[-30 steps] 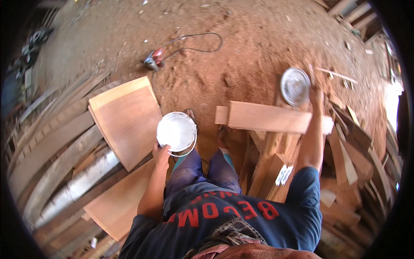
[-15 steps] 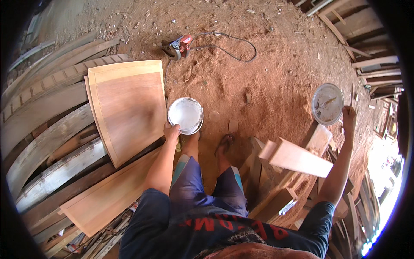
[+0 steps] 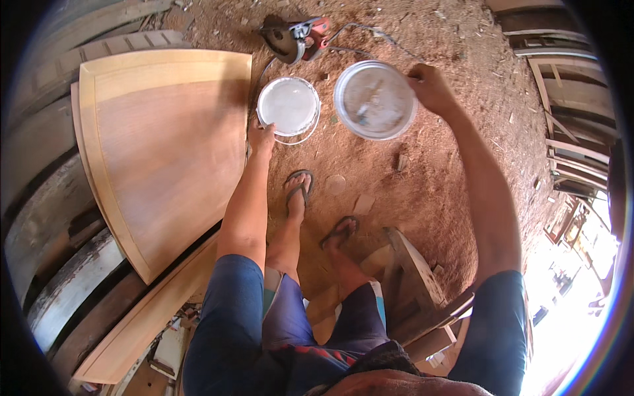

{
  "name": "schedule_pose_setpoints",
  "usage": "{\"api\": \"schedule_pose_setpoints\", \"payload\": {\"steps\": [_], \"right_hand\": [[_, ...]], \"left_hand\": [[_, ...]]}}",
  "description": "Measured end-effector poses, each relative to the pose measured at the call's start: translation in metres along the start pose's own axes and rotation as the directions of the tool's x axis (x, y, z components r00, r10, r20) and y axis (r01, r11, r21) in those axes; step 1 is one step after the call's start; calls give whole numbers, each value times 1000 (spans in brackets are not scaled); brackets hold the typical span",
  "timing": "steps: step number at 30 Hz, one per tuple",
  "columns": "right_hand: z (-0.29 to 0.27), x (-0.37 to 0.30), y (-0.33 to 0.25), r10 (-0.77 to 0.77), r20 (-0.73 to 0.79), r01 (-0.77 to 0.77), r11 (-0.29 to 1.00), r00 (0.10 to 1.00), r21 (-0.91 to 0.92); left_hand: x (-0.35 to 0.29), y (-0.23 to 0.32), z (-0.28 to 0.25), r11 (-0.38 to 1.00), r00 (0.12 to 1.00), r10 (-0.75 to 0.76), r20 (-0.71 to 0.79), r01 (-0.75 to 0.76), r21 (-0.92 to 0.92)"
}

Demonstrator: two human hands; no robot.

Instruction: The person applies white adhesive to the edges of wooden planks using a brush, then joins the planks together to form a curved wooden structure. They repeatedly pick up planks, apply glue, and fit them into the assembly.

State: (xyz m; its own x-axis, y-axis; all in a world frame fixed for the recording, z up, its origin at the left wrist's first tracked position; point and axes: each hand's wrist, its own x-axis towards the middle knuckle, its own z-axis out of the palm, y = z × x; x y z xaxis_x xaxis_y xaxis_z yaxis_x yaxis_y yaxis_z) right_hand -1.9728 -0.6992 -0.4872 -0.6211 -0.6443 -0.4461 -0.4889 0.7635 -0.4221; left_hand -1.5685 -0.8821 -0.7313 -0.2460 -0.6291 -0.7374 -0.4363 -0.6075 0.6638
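Observation:
My left hand (image 3: pixel 262 137) is closed on the near rim of a round white bucket (image 3: pixel 288 105). Pale white stuff shows inside it, and a thin wire handle hangs at its right side. My right hand (image 3: pixel 432 89) grips the edge of a round, greyish lid (image 3: pixel 375 100), which has white and brown smears on its face. The lid is held to the right of the bucket, apart from it by a small gap. Motion blurs the lid a little.
Left of the bucket leans a framed wooden panel (image 3: pixel 172 145) against stacked boards. A red circular saw (image 3: pixel 297 41) with a cord lies on the sawdust-covered ground beyond. Wood offcuts (image 3: pixel 416 270) are by my right leg. Timber (image 3: pixel 574 99) is stacked at the far right.
My right hand has swung the lid from the far right toward the bucket. The bucket and my left hand appear higher in the picture, as the view has shifted too.

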Motion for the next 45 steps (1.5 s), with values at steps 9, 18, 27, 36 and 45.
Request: {"api": "schedule_pose_setpoints", "payload": {"steps": [9, 18, 27, 36, 45], "right_hand": [[224, 56, -61, 178, 57, -187, 953, 982, 240], [226, 13, -100, 0, -61, 9, 989, 998, 147], [211, -95, -139, -71, -9, 70, 955, 997, 289], [209, -432, -105, 145, 433, -241, 955, 890, 174], [123, -608, -79, 62, 413, -108, 990, 909, 90]], "left_hand": [[-95, -42, -110, 893, 982, 38, 182, -116, 435], [-305, -148, -258, 596, 819, -554, -148, 514, 617], [-396, -146, -243, 722, 744, -667, 28, 638, 267], [-438, 37, -224, 638, 834, -500, 234, 171, 751], [-491, 471, -84, 640, 609, 606, 511, -756, 142]]}}
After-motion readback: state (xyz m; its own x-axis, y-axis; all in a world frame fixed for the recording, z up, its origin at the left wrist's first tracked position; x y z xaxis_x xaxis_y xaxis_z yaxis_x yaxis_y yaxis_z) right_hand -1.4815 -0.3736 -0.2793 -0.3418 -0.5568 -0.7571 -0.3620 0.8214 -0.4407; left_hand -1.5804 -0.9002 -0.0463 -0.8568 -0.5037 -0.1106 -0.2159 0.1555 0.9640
